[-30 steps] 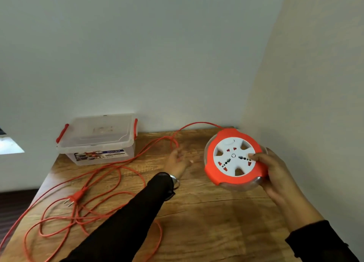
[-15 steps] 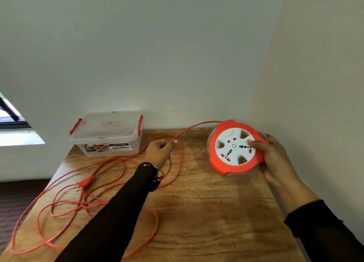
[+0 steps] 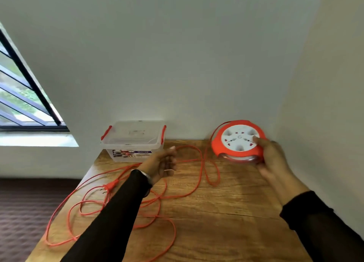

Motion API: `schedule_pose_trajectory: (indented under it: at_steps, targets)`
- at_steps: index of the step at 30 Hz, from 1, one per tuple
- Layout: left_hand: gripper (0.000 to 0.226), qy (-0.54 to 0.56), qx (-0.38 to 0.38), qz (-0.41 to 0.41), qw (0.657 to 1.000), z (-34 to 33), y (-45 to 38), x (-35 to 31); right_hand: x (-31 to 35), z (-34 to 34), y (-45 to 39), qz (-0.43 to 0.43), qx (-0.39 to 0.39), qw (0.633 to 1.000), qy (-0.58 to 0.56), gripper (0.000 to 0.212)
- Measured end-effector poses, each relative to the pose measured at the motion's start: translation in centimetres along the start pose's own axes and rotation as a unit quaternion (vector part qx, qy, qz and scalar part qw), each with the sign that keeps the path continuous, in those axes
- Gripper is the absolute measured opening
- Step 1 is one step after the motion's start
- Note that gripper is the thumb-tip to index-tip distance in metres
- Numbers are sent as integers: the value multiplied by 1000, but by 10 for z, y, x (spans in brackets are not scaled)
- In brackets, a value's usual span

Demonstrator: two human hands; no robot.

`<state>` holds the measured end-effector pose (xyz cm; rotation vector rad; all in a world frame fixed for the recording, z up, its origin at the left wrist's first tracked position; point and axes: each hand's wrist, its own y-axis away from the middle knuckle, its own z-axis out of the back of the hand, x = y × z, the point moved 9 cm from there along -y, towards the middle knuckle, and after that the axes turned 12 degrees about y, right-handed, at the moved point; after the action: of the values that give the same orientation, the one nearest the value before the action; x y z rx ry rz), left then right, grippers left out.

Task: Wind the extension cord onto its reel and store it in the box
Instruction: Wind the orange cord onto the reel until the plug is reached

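Winding is barely begun: the right hand (image 3: 269, 155) grips the round orange-and-white plastic reel (image 3: 239, 140) at far right, the left hand (image 3: 162, 163) seemingly curls round the loose orange cord (image 3: 201, 169), which next needs feeding onto the reel.

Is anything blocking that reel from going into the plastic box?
Yes. The box has its lid on, and most of the orange cord lies loose on the table between box and reel.

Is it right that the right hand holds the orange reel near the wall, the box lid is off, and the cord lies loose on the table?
Not quite: the head view shows the lid still on the box. The rest stands: the right hand holds the reel, and the cord lies loose on the table.
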<state>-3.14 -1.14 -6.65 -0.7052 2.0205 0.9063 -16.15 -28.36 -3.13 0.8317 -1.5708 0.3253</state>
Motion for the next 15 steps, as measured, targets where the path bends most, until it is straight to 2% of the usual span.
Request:
schedule_pose_trajectory:
  at_steps: [3,5,6,8,11,13,15]
  targets:
    - [39,-80,94,99,987,-43,3,31,-22,-30,5,-37,34,999,-12,47]
    - [50,-92,136,133,977,-64,5,57,-39,-45,10,-61,62,996,-29,40]
    - [54,-78,134,116,981,-71,3,66,-46,-52,14,-67,79,994,-38,34]
    - [53,-11,83,41,996,-72,-5,80,-62,-57,20,-75,101,991,-43,24]
    - [47,129,12,-11,992,-57,-9,106,-95,-41,23,-97,104,990,25,24]
    - [44,157,-11,-3,987,-43,-6,123,-117,-26,26,-98,121,981,114,36]
    - [41,140,-29,20,989,-29,-6,139,-130,-6,31,-69,114,957,258,58]
